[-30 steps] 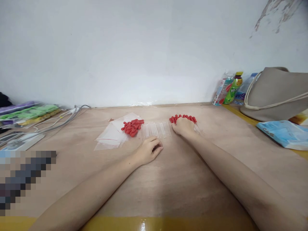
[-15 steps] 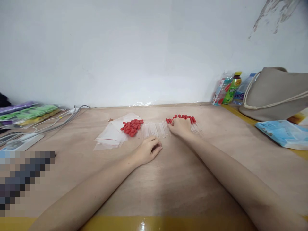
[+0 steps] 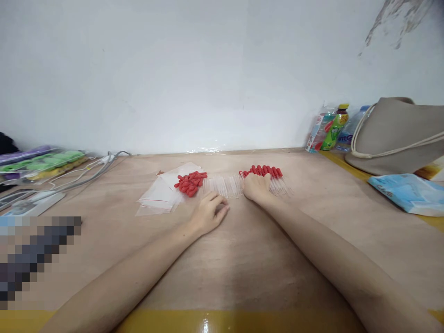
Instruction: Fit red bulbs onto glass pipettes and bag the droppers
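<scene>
My left hand [image 3: 209, 214] rests on the table just in front of a row of thin clear tubes [image 3: 224, 185]. Its fingers are loosely bent, with a gap to the thumb and nothing between them. My right hand [image 3: 257, 187] is closed at the right end of that row, by the near side of several droppers [image 3: 282, 185] with red rubber bulbs [image 3: 265, 169] lined up side by side. Its fingertips are hidden, so what they pinch cannot be made out. A pile of loose red bulbs [image 3: 189, 184] lies left of the tubes.
Clear zip bags [image 3: 161, 192] lie fanned out left of the pile. Bottles [image 3: 335, 128], a grey bag [image 3: 398, 134] and a blue packet [image 3: 409, 193] stand or lie on the right. Cables [image 3: 93, 172], a power strip [image 3: 36, 205] and packaged rolls [image 3: 43, 162] are on the left.
My right hand has shifted slightly left and nearer to me, uncovering more of the droppers. My left hand has moved a little left, and its fingers have loosened slightly.
</scene>
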Demonstrator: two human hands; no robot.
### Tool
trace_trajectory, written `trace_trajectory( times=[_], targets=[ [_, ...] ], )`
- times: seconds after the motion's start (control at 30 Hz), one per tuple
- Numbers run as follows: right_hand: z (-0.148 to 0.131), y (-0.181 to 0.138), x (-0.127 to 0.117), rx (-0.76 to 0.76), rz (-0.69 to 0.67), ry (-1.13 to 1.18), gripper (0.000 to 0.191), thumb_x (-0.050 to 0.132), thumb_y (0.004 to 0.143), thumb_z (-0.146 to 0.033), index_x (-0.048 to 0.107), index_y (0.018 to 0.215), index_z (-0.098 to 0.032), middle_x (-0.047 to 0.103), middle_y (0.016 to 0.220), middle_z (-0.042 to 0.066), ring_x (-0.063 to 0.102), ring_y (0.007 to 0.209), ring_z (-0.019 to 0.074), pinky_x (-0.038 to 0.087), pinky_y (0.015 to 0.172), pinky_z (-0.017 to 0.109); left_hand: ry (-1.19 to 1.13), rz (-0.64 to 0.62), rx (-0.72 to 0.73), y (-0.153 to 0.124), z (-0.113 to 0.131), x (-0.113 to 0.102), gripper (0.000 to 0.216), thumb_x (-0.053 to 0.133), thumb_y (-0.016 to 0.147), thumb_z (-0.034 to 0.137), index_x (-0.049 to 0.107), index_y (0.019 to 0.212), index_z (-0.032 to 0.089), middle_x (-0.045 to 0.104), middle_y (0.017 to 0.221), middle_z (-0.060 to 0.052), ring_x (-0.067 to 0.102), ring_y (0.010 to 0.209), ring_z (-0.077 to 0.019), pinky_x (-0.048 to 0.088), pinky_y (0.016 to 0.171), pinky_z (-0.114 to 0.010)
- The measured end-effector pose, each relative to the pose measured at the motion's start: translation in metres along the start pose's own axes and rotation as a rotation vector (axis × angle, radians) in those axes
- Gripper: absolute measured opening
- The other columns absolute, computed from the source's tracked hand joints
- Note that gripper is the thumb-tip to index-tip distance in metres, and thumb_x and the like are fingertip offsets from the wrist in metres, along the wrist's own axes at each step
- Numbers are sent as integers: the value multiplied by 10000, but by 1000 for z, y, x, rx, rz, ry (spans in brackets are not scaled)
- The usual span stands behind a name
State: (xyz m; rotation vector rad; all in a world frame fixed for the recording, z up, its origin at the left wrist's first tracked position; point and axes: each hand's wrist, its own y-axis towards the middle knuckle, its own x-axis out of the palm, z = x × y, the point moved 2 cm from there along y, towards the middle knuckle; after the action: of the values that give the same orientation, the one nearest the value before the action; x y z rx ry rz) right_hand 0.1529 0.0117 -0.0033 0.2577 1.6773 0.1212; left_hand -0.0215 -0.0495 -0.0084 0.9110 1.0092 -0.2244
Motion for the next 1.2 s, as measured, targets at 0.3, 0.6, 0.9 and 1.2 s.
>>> trace_trajectory(
  times=[0.3,0.6,0.9,1.2],
  targets=[
    [23,-41,6,-297,465,118,229,325,876,-236,513,801,-128,611,710,50,521,655,169,213,770,339,600,92,-266,7,-47,-42,178,481,792,308,584,839,171,549,866,-87,492,857,-252,370,729,-361],
    [52,-80,-1,-425,450,278,200,343,877,-225,496,768,-155,604,683,16,514,611,130,211,809,327,751,7,-291,7,-58,-46,246,438,817,322,600,726,160,572,836,-111,491,872,-282,348,727,-389],
    [51,-80,-2,-488,426,288,250,361,878,-188,562,1019,-139,660,884,89,563,785,179,231,797,330,672,-12,-247,8,-61,-41,234,378,858,257,563,795,128,569,797,-138,508,811,-284,354,696,-388],
    [48,-81,-8,-509,405,308,166,407,842,-175,572,856,-158,644,807,34,557,747,151,223,808,332,674,-19,-164,11,-33,-42,253,301,875,171,536,797,115,553,773,-136,526,754,-264,377,679,-376]
  ],
)
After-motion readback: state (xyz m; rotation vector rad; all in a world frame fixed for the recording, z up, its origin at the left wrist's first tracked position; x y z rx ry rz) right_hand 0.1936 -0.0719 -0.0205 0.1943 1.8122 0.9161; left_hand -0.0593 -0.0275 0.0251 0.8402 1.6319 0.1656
